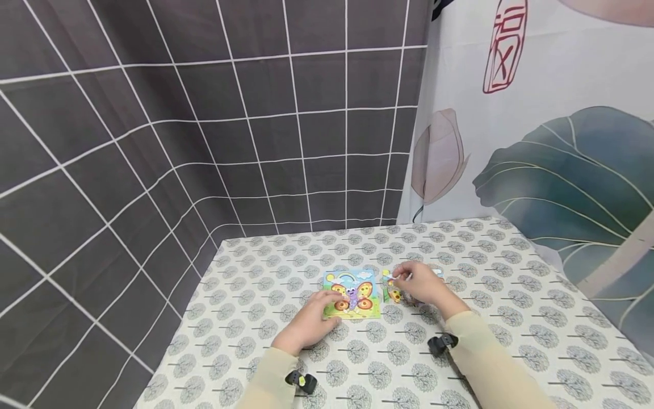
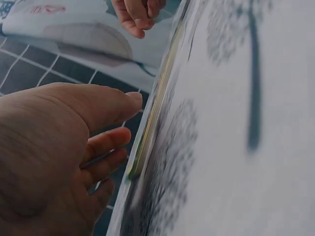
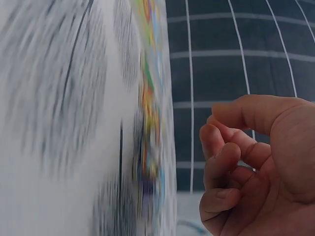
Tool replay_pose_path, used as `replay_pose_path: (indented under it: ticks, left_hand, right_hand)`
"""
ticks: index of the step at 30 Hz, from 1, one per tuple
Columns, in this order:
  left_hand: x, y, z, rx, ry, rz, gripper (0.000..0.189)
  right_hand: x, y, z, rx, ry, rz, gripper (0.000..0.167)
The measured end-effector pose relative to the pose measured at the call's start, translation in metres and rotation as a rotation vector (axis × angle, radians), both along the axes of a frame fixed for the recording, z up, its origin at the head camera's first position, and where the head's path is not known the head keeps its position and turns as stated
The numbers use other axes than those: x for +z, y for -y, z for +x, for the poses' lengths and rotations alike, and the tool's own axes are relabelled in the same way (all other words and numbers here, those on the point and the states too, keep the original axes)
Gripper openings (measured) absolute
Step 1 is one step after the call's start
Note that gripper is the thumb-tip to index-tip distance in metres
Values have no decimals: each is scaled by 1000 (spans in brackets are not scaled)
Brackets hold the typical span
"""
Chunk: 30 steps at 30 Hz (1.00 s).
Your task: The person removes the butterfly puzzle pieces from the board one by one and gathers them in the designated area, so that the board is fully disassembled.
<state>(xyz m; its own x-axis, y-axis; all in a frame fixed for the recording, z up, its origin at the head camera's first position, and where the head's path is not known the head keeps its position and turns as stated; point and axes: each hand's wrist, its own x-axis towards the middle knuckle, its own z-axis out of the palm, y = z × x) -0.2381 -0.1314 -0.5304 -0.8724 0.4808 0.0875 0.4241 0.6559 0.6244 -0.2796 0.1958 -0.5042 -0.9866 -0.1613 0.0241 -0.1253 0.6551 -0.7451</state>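
A square picture puzzle (image 1: 352,278) with a butterfly under a rainbow lies flat on the table. My left hand (image 1: 318,314) reaches over its left edge, fingers spread across the picture and thumb near the lower corner. In the left wrist view the puzzle (image 2: 156,105) shows edge-on, as a thin board beside the loosely bent fingers. My right hand (image 1: 418,282) hovers over loose colourful puzzle pieces (image 1: 394,294) just right of the board. Its fingers (image 3: 216,162) curl loosely towards the thumb, and nothing shows between them. The hand hides part of the pieces.
The table (image 1: 255,341) has a pale cloth printed with grey trees. A dark curtain (image 1: 286,136) with white grid lines stands behind and to the left. A white curtain (image 1: 460,74) with lotus leaves hangs at the right. Each wrist wears a black strap (image 1: 302,382).
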Motion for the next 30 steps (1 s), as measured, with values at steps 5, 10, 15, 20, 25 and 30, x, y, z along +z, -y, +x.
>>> replay_pose_path:
  ticks: [5,10,15,20,25,30]
  left_hand:
    - [-1,10,-4,53,17,-19,61]
    - [-3,16,-8,76,17,-37,61]
    - [-6,22,-11,72,20,-32,60]
    - [-7,25,-13,64,27,5,60]
    - [-9,28,-14,65,29,55,58]
    - [-9,28,-14,66,34,65,58]
  right_hand:
    - [0,35,-4,79,12,-5,17]
    - [-4,67,-7,150,25,-1,20]
    - [-9,93,-8,219,36,7,22]
    - [-12,111,-6,266,42,30,23]
    - [-14,124,-4,288,71,47,29]
    - [-12,130,0,281,96,63,25]
